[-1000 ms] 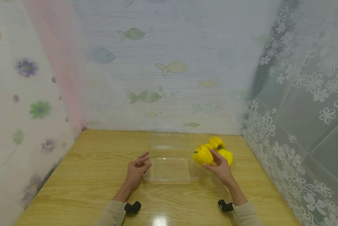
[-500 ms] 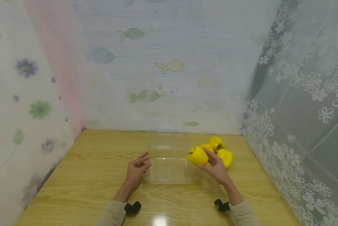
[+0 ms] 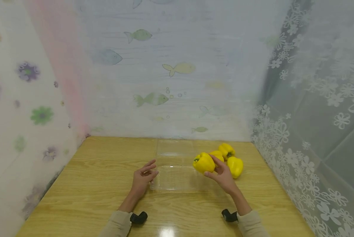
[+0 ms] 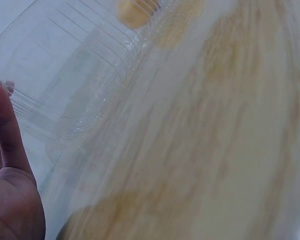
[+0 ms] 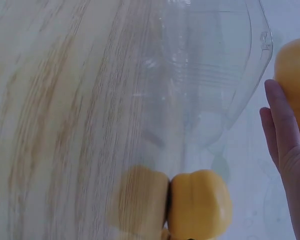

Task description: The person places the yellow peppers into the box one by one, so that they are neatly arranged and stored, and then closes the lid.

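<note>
A yellow bell pepper (image 3: 204, 162) with a green stem is gripped by my right hand (image 3: 223, 176), thumb below and fingers on its far side. It is held above the right side of a clear plastic clamshell container (image 3: 177, 179), whose lid (image 3: 175, 147) lies folded back behind the base. At the container's left edge, my left hand (image 3: 142, 179) pinches the rim, the thumb (image 4: 9, 125) outside and a fingertip visible through the plastic. In the right wrist view, the held pepper (image 5: 295, 75) is partly cut off by the frame.
Three more yellow bell peppers (image 3: 235, 167) lie together on the wood-grain table (image 3: 106, 164), right of the container. A fish-print sheet (image 3: 180, 98) hangs behind the table. Patterned curtains stand at both sides.
My right hand has moved left with the bell pepper, from beside the other peppers to over the container's right side. My left hand has stayed at the container's left edge.
</note>
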The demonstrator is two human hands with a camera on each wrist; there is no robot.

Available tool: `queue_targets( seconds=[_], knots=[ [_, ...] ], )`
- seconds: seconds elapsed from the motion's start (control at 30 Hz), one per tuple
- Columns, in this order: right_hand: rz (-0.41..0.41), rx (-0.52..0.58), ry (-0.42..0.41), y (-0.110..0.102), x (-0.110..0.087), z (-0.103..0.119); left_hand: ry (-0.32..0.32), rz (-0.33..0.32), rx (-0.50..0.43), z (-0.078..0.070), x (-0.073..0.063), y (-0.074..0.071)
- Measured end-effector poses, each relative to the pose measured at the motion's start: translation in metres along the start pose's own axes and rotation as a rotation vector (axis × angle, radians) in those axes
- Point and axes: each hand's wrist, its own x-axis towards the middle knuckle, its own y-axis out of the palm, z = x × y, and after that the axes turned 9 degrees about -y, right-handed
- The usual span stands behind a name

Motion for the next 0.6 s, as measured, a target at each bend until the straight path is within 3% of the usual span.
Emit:
queue_targets(
  seconds=[0.1, 0.6],
  knots=[
    [-0.001, 0.0, -0.004, 0.002, 0.002, 0.0, -0.005, 0.002, -0.002, 0.0, 0.0, 0.0],
    [-0.055, -0.032, 0.017, 0.03, 0.024, -0.007, 0.001, 0.055, -0.008, 0.006, 0.031, -0.022]
  ],
)
